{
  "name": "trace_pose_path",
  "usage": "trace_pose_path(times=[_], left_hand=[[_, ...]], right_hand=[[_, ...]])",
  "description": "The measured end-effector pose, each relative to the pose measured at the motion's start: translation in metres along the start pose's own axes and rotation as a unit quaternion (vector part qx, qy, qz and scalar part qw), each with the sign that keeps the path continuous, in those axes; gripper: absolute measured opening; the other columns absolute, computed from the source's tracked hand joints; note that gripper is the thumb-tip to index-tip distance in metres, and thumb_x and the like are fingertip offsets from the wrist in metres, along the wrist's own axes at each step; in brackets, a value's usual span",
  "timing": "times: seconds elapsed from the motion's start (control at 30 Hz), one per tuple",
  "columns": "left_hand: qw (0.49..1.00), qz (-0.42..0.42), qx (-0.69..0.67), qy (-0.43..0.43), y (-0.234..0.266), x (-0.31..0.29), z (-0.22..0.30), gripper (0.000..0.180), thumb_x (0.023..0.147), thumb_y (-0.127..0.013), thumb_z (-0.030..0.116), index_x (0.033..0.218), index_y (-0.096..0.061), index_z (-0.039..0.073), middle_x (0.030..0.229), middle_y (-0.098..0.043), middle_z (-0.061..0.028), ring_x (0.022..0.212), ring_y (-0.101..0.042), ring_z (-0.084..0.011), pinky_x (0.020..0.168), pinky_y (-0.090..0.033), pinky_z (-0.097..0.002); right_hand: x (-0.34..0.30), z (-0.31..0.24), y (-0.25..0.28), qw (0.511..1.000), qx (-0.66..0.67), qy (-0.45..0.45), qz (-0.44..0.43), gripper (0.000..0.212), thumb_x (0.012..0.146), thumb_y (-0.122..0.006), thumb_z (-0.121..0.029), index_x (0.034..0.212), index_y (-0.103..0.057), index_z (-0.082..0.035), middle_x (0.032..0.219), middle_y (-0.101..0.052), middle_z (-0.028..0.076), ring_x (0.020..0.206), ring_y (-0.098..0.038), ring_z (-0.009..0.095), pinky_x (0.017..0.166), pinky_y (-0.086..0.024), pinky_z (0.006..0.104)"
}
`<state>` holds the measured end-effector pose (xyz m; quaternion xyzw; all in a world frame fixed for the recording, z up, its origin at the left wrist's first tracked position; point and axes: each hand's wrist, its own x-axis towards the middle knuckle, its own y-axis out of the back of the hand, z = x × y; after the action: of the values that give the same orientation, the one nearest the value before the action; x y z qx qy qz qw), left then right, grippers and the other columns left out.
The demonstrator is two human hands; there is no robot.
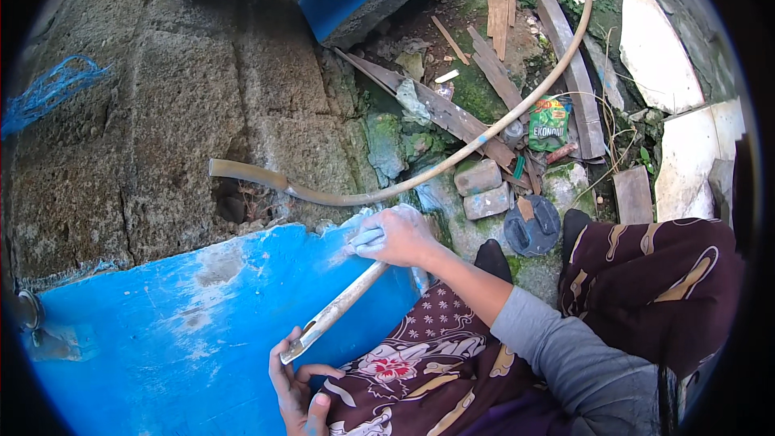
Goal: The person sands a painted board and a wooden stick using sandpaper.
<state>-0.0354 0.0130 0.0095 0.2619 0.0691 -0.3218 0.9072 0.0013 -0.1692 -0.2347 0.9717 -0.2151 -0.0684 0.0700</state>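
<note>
A whitish, stained tube [339,307] slants over the blue-painted surface [161,339], its near end cut open and hollow. My left hand [303,391] is at that lower end, fingers curled behind it, thumb and one finger apart from it. My right hand [400,238] is closed at the upper end, powdery with pale dust. A pale grey-blue folded piece [369,238], perhaps cloth, sticks out of its grip against the tube. The tube's far end is hidden under this hand. My patterned maroon clothing [420,347] lies close beside the tube.
A long beige hose [452,163] curves beyond my right hand over a rough stone wall [169,105]. Bricks [478,178], wooden planks [577,81], a dark round lid [531,226] and a green packet [550,123] lie at right. Blue netting [52,93] hangs far left.
</note>
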Motion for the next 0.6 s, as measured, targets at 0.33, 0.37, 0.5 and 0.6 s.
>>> trace_pose_path(times=[0.33, 0.37, 0.5, 0.6], left_hand=[[1.000, -0.005, -0.004, -0.005, 0.006, 0.001, -0.007, 0.080, 0.094, -0.065, 0.017, 0.156, -0.018, 0.000, 0.159, -0.027, -0.0201, 0.095, -0.061, -0.0245, 0.061, -0.055, -0.0281], [1.000, -0.009, -0.013, -0.016, 0.008, 0.001, -0.010, 0.079, 0.094, -0.065, 0.018, 0.156, -0.019, 0.000, 0.159, -0.027, -0.0201, 0.095, -0.061, -0.0247, 0.061, -0.055, -0.0282], [0.999, -0.020, 0.008, -0.046, 0.017, 0.002, -0.022, 0.079, 0.094, -0.065, 0.017, 0.156, -0.018, 0.000, 0.159, -0.027, -0.0198, 0.095, -0.061, -0.0252, 0.061, -0.056, -0.0291], [0.998, -0.028, 0.015, -0.057, 0.019, 0.002, -0.021, 0.079, 0.094, -0.065, 0.018, 0.156, -0.019, 0.001, 0.158, -0.028, -0.0193, 0.095, -0.061, -0.0253, 0.060, -0.056, -0.0296]], right_hand=[[0.002, 0.022, -0.013, 0.998, 0.019, -0.061, -0.015, 0.040, 0.077, -0.076, -0.056, 0.088, -0.077, -0.017, 0.089, -0.073, 0.012, 0.087, -0.069, 0.035, 0.082, -0.054, 0.0423], [0.002, 0.020, -0.010, 0.998, -0.041, -0.053, 0.002, 0.040, 0.076, -0.076, -0.056, 0.088, -0.077, -0.018, 0.089, -0.073, 0.012, 0.087, -0.069, 0.035, 0.083, -0.054, 0.0425], [0.006, 0.000, -0.004, 0.991, 0.120, 0.061, -0.020, 0.031, 0.076, -0.077, -0.048, 0.088, -0.078, -0.020, 0.087, -0.073, 0.009, 0.086, -0.069, 0.032, 0.080, -0.054, 0.0420], [0.004, -0.008, -0.008, 0.997, 0.061, 0.052, -0.022, 0.031, 0.076, -0.077, -0.047, 0.088, -0.078, -0.019, 0.087, -0.073, 0.008, 0.085, -0.069, 0.032, 0.081, -0.054, 0.0406]])
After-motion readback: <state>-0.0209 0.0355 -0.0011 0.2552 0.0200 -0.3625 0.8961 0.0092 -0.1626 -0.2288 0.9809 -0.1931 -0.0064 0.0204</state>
